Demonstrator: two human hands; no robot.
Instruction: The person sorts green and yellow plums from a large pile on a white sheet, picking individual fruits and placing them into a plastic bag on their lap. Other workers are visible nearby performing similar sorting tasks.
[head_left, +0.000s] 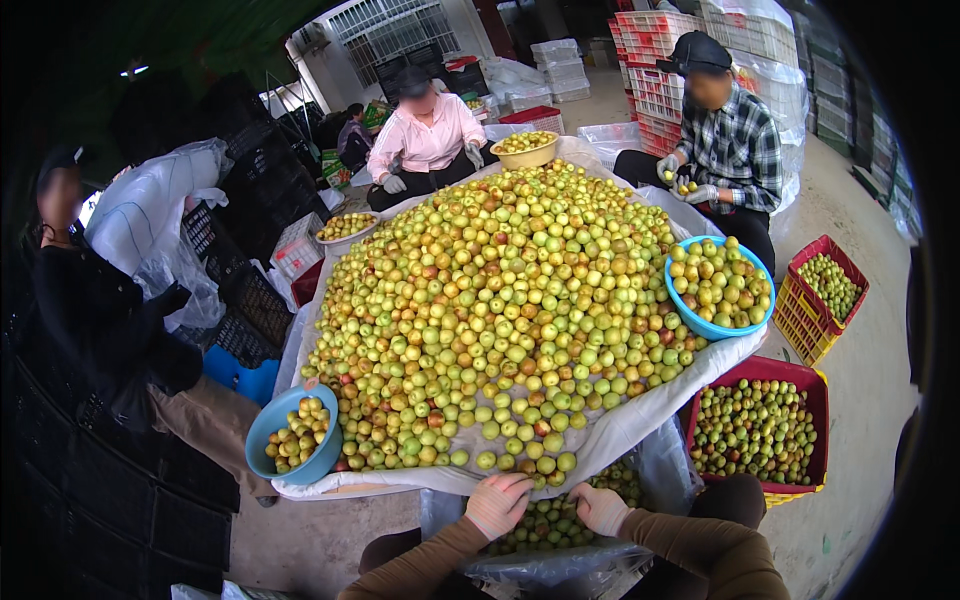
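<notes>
A large heap of green-yellow jujube-like fruits (487, 300) covers a cloth-lined table (637, 412). At the table's near edge is my left hand (499, 504), its fingers bent by the nearest fruits. To its right, my right hand (600, 508) has its fingers curled at the same edge. Both hands wear light covering over the palms, and whether either holds a fruit cannot be told. Below and between them sits a plastic-lined container of darker green fruits (551, 525), partly hidden by my hands. Brown sleeves cover both forearms.
Blue basins of fruit stand on the table's left (292, 435) and right (716, 289). Red-lined crates of fruit (817, 420) are on the floor at right. Co-workers sit beyond the table (427, 127) and at right (731, 142); another person (97, 322) stands at left.
</notes>
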